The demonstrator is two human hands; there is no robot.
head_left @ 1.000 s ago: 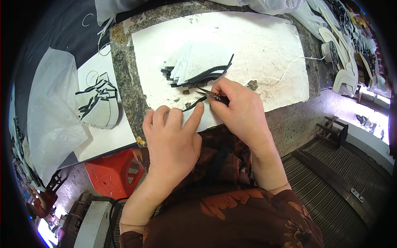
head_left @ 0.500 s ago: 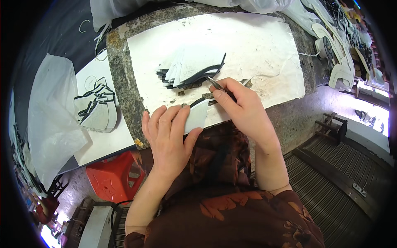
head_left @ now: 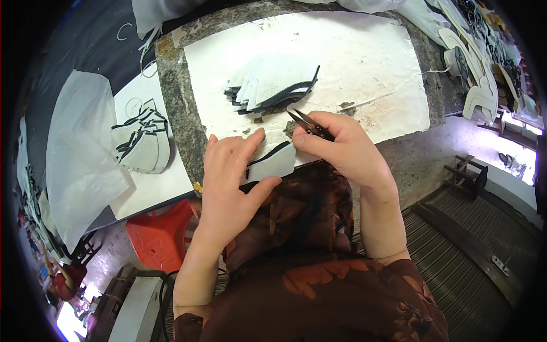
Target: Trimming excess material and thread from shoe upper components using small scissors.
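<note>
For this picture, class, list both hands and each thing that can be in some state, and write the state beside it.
Left hand: open, fingers spread
Right hand: closed around the snips
Snips: blades slightly apart
Near black-edged piece: laid out, between the hands
Middle pile: fanned out
Left pile: loosely overlapped
White sheet: spread out, stained
Plastic bag: wrinkled
Red stool: unoccupied
</note>
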